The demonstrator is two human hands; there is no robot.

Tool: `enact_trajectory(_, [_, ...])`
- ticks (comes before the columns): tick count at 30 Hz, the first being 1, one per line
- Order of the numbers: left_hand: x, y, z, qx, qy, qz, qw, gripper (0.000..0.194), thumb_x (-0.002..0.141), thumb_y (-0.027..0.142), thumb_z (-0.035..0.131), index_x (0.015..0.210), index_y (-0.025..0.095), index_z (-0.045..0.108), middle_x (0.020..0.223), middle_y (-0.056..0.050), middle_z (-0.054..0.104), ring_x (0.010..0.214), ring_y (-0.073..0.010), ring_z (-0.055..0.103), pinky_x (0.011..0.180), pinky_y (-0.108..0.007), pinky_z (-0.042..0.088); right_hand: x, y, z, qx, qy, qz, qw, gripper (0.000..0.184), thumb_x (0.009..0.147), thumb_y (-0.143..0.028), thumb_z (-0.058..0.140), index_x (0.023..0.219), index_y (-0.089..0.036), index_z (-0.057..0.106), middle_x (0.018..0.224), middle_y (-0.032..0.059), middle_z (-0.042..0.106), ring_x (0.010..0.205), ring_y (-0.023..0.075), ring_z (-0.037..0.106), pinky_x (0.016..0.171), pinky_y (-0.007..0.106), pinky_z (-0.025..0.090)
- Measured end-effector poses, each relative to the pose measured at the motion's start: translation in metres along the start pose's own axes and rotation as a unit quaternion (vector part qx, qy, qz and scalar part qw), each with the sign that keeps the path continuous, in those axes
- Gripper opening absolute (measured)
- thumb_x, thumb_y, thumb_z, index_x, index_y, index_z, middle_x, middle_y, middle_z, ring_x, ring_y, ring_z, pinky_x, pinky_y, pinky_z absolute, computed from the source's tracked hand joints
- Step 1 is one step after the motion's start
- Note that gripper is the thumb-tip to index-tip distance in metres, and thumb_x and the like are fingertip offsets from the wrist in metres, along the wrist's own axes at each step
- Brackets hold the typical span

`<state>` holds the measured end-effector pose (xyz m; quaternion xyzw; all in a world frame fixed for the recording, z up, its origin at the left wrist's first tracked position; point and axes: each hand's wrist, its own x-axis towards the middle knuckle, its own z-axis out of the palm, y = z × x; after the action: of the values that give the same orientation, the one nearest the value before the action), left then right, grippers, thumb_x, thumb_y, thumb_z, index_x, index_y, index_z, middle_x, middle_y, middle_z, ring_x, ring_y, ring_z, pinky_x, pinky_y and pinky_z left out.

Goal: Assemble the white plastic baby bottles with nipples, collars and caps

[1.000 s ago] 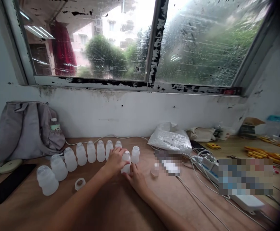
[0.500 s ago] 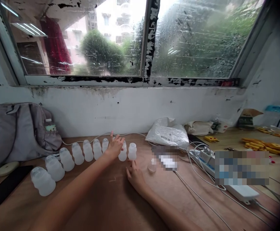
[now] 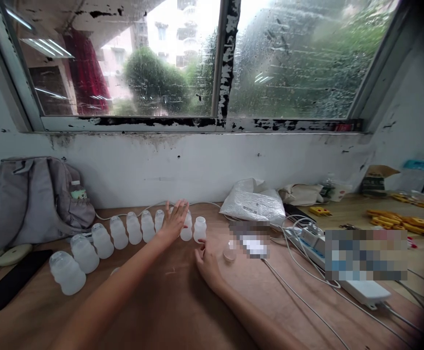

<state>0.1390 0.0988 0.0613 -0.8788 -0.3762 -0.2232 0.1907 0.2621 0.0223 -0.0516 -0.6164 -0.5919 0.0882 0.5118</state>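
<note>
Several frosted white baby bottles with waisted bodies stand in a curved row, from a near bottle (image 3: 68, 273) at the left to the end bottle (image 3: 200, 230) at the right. My left hand (image 3: 176, 219) is over the row with its fingers stretched out, partly hiding the bottles behind it, next to another bottle (image 3: 186, 231). In front of the end bottle is my right hand (image 3: 207, 261), fingers loosely bent and thumb apart, fingertips close to its base. Whether they touch it I cannot tell. A small clear cup-like piece (image 3: 230, 251) lies to the right.
Against the wall are a grey backpack (image 3: 37, 199) and a silvery plastic mailer (image 3: 254, 201). A white power strip (image 3: 365, 290) with trailing cables lies on the right of the wooden table (image 3: 183, 311). A black flat object (image 3: 13, 282) lies at the left; yellow parts (image 3: 403, 221) are far right.
My left hand's fingers have straightened and turned beside the bottles. My right hand has shifted slightly right. The edge of a pale round thing now shows behind my left forearm.
</note>
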Motion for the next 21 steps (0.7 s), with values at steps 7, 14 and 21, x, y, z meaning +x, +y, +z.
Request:
enact_trajectory(7, [-0.078, -0.002, 0.004, -0.1, 0.075, -0.139, 0.982, 0.044, 0.083, 0.029, 0.04, 0.126, 0.02, 0.034, 0.128, -0.011, 0.041, 0.117, -0.0244, 0.035, 0.101, -0.045, 0.015, 0.007, 0.006, -0.005, 0.101, 0.089, 0.058, 0.989, 0.02, 0.073, -0.021, 0.046, 0.092, -0.02, 0.039, 0.076, 0.0022, 0.047, 0.065, 0.0166, 0.051, 0.061, 0.03, 0.045])
enact_trajectory(14, [-0.164, -0.039, 0.011, -0.118, -0.03, -0.175, 0.977, 0.034, 0.082, 0.029, 0.038, 0.115, 0.021, 0.046, 0.114, -0.008, 0.052, 0.106, -0.0219, 0.044, 0.092, -0.037, 0.03, 0.004, 0.0, -0.004, 0.052, 0.0, -0.008, 0.999, 0.014, 0.07, -0.015, 0.042, 0.083, -0.018, 0.047, 0.073, 0.0014, 0.048, 0.065, 0.0159, 0.049, 0.062, 0.029, 0.042])
enact_trajectory(21, [-0.19, -0.062, -0.009, -0.043, -0.088, -0.275, 0.956, 0.044, 0.077, 0.037, 0.042, 0.117, 0.017, 0.044, 0.118, -0.012, 0.049, 0.108, -0.0266, 0.042, 0.087, -0.039, 0.031, 0.003, -0.002, -0.005, 0.027, -0.047, -0.039, 0.998, 0.013, 0.07, -0.013, 0.039, 0.077, -0.018, 0.048, 0.066, 0.0003, 0.049, 0.059, 0.0149, 0.049, 0.056, 0.026, 0.04])
